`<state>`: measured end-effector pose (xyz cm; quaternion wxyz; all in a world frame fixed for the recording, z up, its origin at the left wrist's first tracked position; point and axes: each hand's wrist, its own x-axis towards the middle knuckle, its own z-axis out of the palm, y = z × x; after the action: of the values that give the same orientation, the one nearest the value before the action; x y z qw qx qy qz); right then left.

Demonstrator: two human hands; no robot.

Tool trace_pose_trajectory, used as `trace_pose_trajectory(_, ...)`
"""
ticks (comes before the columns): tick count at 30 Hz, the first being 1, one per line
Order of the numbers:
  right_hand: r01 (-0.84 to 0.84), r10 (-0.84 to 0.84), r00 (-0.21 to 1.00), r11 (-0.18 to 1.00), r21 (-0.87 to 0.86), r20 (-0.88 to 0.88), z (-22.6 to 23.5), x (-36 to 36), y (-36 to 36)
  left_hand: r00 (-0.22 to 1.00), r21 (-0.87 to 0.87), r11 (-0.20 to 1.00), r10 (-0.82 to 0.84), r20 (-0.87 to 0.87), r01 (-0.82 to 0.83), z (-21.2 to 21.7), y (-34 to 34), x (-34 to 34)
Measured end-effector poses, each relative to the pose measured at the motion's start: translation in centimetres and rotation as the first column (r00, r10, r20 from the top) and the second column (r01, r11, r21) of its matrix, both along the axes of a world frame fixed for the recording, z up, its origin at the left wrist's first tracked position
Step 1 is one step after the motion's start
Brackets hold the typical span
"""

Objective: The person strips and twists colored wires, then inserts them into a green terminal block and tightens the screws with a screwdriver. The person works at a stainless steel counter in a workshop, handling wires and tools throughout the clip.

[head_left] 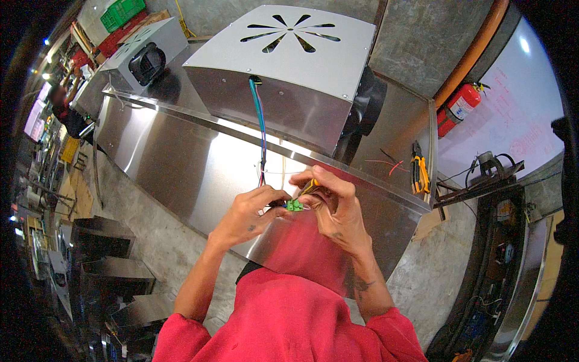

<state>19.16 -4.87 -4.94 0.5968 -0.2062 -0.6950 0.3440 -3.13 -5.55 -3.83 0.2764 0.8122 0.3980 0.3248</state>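
Workshop w/ concrete floor (158, 212); in the fg, a shiny metal table (175, 154) crosses the view at a slant. Green connector (294, 206) sits btwn the two hands, above the table's near part, at the lower end of a wire bundle (262, 123) that comes out of a hole in the large metal box (277, 66). L hand (253, 211): thumb & fingertips pinched narrow on the connector's L side. R hand (338, 211): fingers curled round a yellow-and-dark tool (310, 185), prob. a small screwdriver, tip angled down twd the connector; contact can't be told, fingers hide it. Poss. faults (judged): tool tip may slip off so small a part & jab the L fingertips, esp. as the connector is held in mid-air w/o backing; a tug on the bundle could work a wire loose; thin strands might be seated badly, since the fingers block the view. Table, R end: orange-handled pliers (424, 175) lie beside loose wire bits (395, 166). Far L: smaller metal box (142, 51) w/ a black round fitting. Bkgd: red fire extinguisher (461, 105) by a whiteboard (506, 90), R; co-worker (69, 108), far L, well apart; dark metal housings (105, 247), lower L.
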Motion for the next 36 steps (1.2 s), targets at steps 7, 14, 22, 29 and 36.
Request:
trace_pose_trajectory(7,-0.041,0.038,0.998,0.998,-0.055,-0.043,-0.7,0.4,-0.3,1.0,0.005,1.0,-0.013,0.026,0.013,0.4,-0.1,0.4)
trace_pose_trajectory(14,-0.035,0.034,0.999,0.998,-0.051,-0.019,-0.1,0.2,-0.4,1.0,0.013,1.0,-0.003,0.006,0.003,0.0,-0.1,0.2)
trace_pose_trajectory(22,-0.05,0.05,0.997,0.999,-0.003,-0.063,-0.7,0.4,-0.1,0.999,0.028,1.0,0.003,0.052,-0.004,0.5,-0.2,0.6)
trace_pose_trajectory(29,0.355,-0.356,0.93,0.934,0.027,0.09,-0.6,0.7,-0.5,0.998,-0.034,0.999,0.0,0.061,0.002,1.1,-0.8,0.7)
trace_pose_trajectory(36,0.213,-0.213,0.977,0.976,0.04,-0.018,-0.3,0.5,-0.1,1.0,0.045,0.999,0.0,0.01,-0.001,0.8,-0.4,0.8)
